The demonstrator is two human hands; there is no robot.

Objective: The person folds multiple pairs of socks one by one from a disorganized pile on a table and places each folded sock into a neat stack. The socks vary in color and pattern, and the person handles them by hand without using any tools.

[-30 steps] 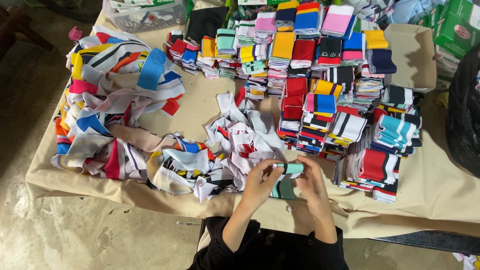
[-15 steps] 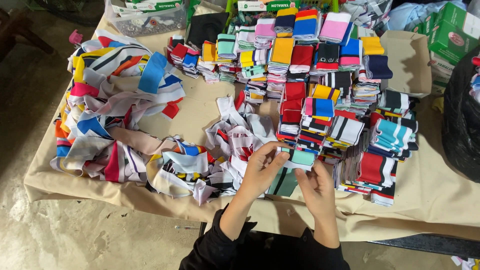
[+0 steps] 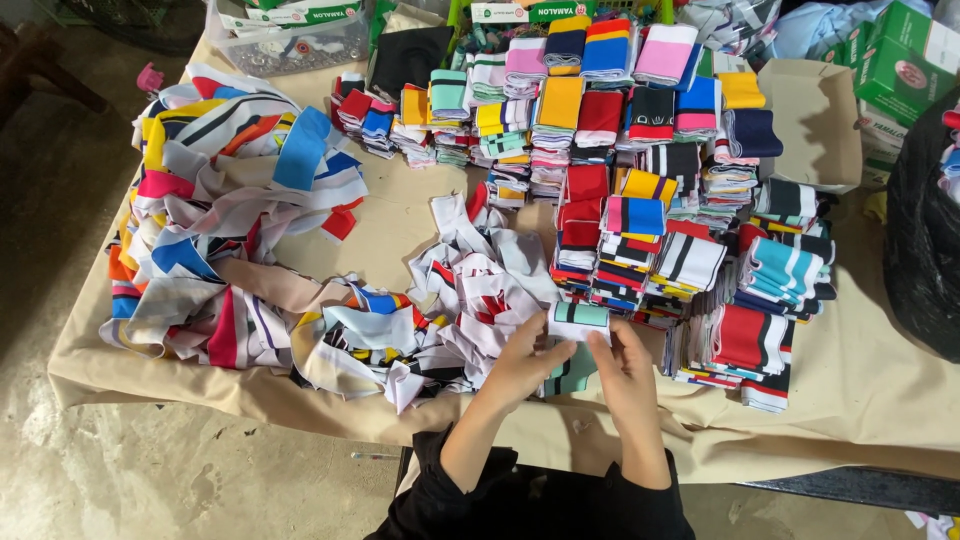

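- Two hands meet low in the centre of the frame: the left hand (image 3: 525, 355) and the right hand (image 3: 625, 365) each pinch one end of a small folded white cloth piece with a teal stripe (image 3: 579, 320), fingers pressed together on its edges.
- That piece is held flat between them, just above a darker teal piece (image 3: 572, 372) lying on the table under the hands.
- Just left of the grip lies a loose heap of white and red strips (image 3: 480, 290).
- Right and above stand tidy stacks of folded striped bands (image 3: 660, 200) in many colours.
- Filling the left of the frame is a larger tangled pile of coloured strips (image 3: 220, 230).
- All rest on a table under a tan cloth (image 3: 860, 390); green boxes (image 3: 900, 60) sit upper right, bare concrete floor (image 3: 130, 470) lower left.
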